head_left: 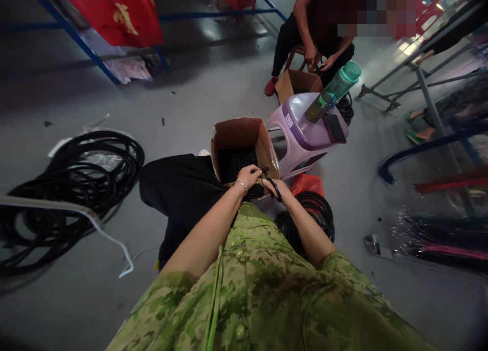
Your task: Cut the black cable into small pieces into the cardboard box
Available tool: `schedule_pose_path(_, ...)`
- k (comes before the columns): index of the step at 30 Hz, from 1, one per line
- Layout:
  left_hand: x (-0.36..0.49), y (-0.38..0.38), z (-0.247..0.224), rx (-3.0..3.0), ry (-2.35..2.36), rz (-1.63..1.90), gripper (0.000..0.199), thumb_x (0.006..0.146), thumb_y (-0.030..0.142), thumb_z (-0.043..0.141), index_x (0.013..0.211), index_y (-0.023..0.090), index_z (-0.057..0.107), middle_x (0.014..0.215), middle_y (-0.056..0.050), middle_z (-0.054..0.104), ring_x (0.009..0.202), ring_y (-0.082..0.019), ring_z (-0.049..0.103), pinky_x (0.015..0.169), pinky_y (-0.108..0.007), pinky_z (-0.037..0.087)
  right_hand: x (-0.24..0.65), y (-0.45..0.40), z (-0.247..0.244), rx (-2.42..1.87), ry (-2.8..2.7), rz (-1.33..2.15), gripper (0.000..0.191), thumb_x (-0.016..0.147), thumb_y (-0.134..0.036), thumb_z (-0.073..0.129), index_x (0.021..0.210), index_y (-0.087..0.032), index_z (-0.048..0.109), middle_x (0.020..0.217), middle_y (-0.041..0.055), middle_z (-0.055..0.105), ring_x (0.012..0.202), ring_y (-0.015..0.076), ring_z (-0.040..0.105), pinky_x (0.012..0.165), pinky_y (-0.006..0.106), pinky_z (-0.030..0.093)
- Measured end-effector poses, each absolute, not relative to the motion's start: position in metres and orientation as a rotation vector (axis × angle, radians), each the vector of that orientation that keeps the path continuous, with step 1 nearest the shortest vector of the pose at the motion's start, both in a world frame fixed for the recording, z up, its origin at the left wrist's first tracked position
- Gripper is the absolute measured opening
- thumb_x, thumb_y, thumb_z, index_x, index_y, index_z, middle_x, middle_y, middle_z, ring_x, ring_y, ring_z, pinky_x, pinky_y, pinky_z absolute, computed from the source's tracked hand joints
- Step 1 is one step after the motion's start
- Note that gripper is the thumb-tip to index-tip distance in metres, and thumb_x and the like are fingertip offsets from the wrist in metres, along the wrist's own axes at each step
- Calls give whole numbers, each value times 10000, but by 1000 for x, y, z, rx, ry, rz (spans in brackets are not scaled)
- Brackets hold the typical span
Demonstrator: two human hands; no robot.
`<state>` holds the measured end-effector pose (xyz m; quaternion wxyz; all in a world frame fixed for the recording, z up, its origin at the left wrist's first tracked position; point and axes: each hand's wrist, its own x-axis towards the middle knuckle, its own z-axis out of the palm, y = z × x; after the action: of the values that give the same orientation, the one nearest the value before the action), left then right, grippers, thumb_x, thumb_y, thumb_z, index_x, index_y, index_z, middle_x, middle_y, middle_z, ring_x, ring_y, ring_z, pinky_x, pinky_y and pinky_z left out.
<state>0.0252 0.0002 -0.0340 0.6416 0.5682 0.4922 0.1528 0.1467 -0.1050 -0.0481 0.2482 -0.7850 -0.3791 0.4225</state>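
Note:
An open cardboard box (240, 129) with many small black pieces (234, 163) inside stands between my knees. Over its near right part, my left hand (249, 175) pinches a small black piece (265, 169). My right hand (273, 187) is closed around the handles of black scissors (271, 180), just right of my left hand. The scissor blades point up and left, toward the black piece. Whether they touch it is too small to tell.
A purple stool (301, 122) bears a green bottle (335, 91) and a dark phone (335, 128). Black hose coils (133, 160) lie at left, another (324, 213) by my right forearm. A seated person (303, 25) works beyond the stool beside another box (293, 84). Metal racks stand at right.

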Motion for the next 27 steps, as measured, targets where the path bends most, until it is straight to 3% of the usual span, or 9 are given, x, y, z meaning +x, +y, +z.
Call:
schedule_pose_path(10, 25, 3, -43, 1141, 1182, 361, 119, 764, 271, 637, 769, 154, 620, 470, 61, 476, 382, -57, 373, 414, -176, 294, 138, -115, -54, -2198, -1122, 962, 656, 811, -756, 434, 520, -182, 563, 423, 18, 539, 428, 143, 572, 480, 221, 456)
schedule_pose_path(18, 26, 5, -46, 1095, 1312, 450, 116, 749, 264, 633, 716, 153, 627, 488, 51, 497, 424, -67, 415, 464, -184, 338, 123, -113, -58, -2206, -1178, 901, 627, 847, -717, 414, 518, -198, 537, 439, 7, 546, 467, 153, 604, 539, 231, 468)
schedule_pose_path(27, 24, 5, -46, 1251, 1213, 393, 95, 720, 266, 645, 708, 172, 648, 472, 49, 506, 437, -89, 446, 462, -192, 331, 134, -119, -55, -2228, -1135, 1011, 613, 851, -718, 425, 642, -179, 630, 546, 14, 637, 480, 133, 633, 522, 202, 469)
